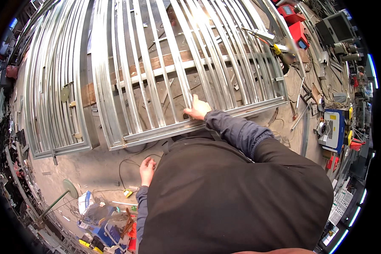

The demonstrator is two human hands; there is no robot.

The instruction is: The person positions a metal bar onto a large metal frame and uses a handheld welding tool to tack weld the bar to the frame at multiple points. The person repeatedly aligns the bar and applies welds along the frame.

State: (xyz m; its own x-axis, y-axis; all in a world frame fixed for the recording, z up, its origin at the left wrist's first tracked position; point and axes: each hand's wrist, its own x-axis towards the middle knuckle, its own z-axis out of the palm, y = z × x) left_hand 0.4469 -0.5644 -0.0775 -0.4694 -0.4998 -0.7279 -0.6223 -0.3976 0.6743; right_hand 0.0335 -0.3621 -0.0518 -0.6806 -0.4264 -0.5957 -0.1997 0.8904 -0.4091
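Note:
A large frame of shiny metal bars [152,91] lies before me, its near rail [156,134] passing just in front of my body. My right hand [197,109] reaches over that rail and grips the lower end of one metal bar [180,70], thumb up along it. Part of the bar's end is hidden under the fingers. Low beside my body, apart from the frame, hangs my left hand [147,170]. Its fingers are curled in, and I see nothing in them.
A second barred metal frame [89,142] stands to the left. Yellow-handled tool [277,49] lies at the far right corner; red machines [298,34] sit beyond. At right is a blue-and-white machine [332,130]. Lower left holds a green round-based stand [70,188], a cable [120,167] and clutter.

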